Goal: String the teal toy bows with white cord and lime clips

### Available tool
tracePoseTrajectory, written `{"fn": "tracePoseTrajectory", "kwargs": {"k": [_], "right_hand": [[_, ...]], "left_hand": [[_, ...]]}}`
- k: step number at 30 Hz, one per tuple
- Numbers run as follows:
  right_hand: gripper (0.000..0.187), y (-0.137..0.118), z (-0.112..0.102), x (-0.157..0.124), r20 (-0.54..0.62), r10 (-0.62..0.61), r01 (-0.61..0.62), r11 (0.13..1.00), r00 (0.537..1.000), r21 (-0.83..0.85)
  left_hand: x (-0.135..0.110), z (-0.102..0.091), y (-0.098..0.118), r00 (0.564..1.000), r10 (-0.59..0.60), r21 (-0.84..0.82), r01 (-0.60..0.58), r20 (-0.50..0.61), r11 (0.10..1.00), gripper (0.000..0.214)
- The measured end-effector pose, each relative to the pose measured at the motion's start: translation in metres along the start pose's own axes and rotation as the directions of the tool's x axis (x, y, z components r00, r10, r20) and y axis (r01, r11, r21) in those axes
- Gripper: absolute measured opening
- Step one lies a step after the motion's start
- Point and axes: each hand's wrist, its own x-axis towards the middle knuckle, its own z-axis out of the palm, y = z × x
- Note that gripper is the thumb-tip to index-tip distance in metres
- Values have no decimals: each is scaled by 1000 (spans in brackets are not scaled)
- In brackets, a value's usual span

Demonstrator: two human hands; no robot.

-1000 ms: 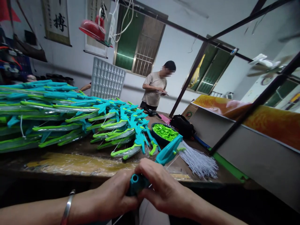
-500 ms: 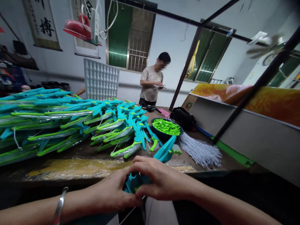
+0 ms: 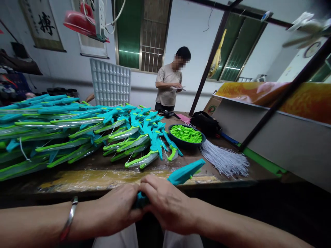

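My left hand [image 3: 120, 205] and my right hand [image 3: 169, 203] meet in front of my lap, both closed around a teal plastic toy bow [image 3: 184, 172]. One pointed teal end of it sticks out beyond my right hand, up and to the right; a small teal bit shows between the hands. Most of the bow is hidden by my fingers. Just past the table edge lies a large pile of toy bows [image 3: 144, 134], teal with bright green and clear limbs and white strings. A dark bowl [image 3: 190, 144] of small green plastic pieces [image 3: 186, 133] stands to the right of the pile.
A bundle of white cords [image 3: 224, 160] lies on the table [image 3: 98, 177] by the bowl, and a black bag [image 3: 205, 124] behind it. A person [image 3: 169, 81] stands beyond the table holding something pale. A red lamp [image 3: 80, 22] hangs above; a dark metal post [image 3: 210, 58] rises at right.
My hands have turned the toy bow, so its teal tip now points farther right and my fingers cover more of its middle. The view has tilted slightly downward.
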Motion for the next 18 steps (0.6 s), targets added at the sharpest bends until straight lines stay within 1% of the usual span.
{"fn": "tracePoseTrajectory", "kwargs": {"k": [2,4,5,7,9,10,12,13,14,15,16,17,18], "right_hand": [[36,2,6,2,-2,1,-2,1000,1000,-14],[37,3,8,4,-5,5,-5,1000,1000,-18],[35,4,7,6,-8,11,-12,1000,1000,-15],[31,6,-1,8,-17,46,-46,999,999,0],[31,6,-17,11,-31,78,-78,997,996,18],[34,5,-26,12,-34,72,-71,997,997,25],[35,0,-41,12,-76,13,-12,1000,997,5],[32,-3,-46,11,-141,-33,29,999,989,-29],[27,-7,-49,9,-228,-88,72,994,970,-81],[22,-11,-49,5,-328,-149,109,984,933,-139],[15,-15,-48,1,-420,-197,131,975,886,-181],[9,-17,-43,-4,-498,-218,138,972,839,-192],[11,-19,-37,-9,-556,-206,138,977,805,-162]], "left_hand": [[0,0,-5,1000,1,28,-1,8,1000,31],[1,-1,-8,1000,18,5,-19,25,1000,33],[1,-2,-9,998,-1,-36,3,58,999,36],[1,-5,-9,983,-104,-162,129,153,978,45],[0,-9,-7,941,-197,-320,283,274,904,52],[-1,-11,-6,926,-205,-397,325,316,858,53],[-5,-16,-4,919,-151,-538,340,364,771,55],[-7,-19,-3,918,-116,-588,337,380,735,56],[-10,-22,-2,917,-85,-619,330,390,713,57],[-12,-25,-1,921,-58,-642,313,386,700,56],[-15,-28,0,926,-35,-655,292,376,697,55],[-17,-31,0,935,-16,-670,266,354,693,53],[-19,-33,0,947,-2,-688,235,321,687,51]]}}
